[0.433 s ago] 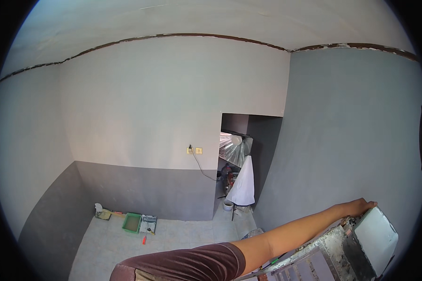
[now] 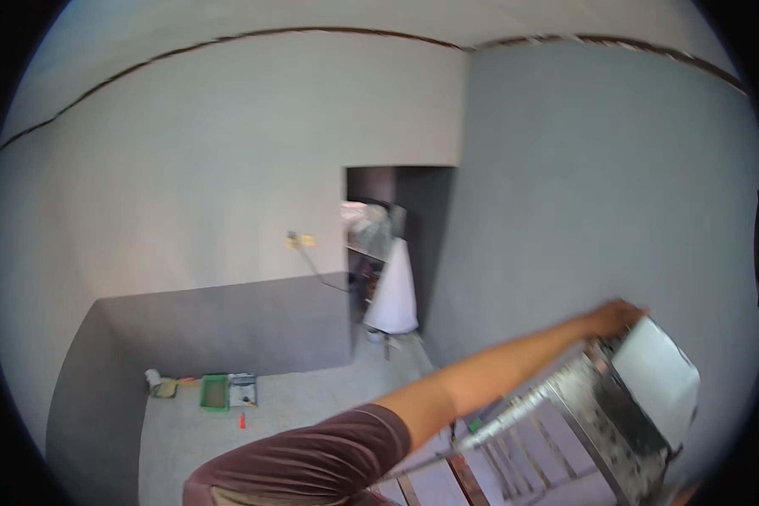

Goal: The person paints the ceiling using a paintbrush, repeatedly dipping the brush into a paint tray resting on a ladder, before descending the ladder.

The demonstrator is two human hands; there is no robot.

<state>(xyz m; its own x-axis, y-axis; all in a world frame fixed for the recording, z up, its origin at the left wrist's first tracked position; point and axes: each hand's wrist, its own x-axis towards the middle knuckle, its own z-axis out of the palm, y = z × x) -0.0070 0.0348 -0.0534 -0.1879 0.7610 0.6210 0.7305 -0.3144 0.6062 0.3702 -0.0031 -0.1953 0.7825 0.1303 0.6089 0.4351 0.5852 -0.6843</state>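
My left arm, in a dark maroon sleeve, crosses from the lower left to the lower right. At its end my left hand (image 2: pixel 617 319) is closed over the upper corner of a pale blue-white rectangular panel (image 2: pixel 659 371); motion blurs the fingers. Beside the panel is a dark, paint-spattered part (image 2: pixel 624 422). It joins a spattered frame with lilac-grey slats (image 2: pixel 514 464) under my forearm. A small blurred skin-toned patch at the lower right rim may be my right hand (image 2: pixel 683 492); its fingers do not show.
A green tray (image 2: pixel 214 393), a flat packet (image 2: pixel 243 390) and an orange-handled tool (image 2: pixel 242 420) lie on the tiled floor by the far wall. A wall socket with a plugged cable (image 2: pixel 299 241) is left of a recess holding a white cone-shaped cloth (image 2: pixel 393 291). A grey wall (image 2: pixel 565 194) rises on the right.
The view has turned, so the room and the held panel appear farther left and mostly higher. My left hand keeps its place at the panel's corner. A skin-toned patch has appeared at lower right.
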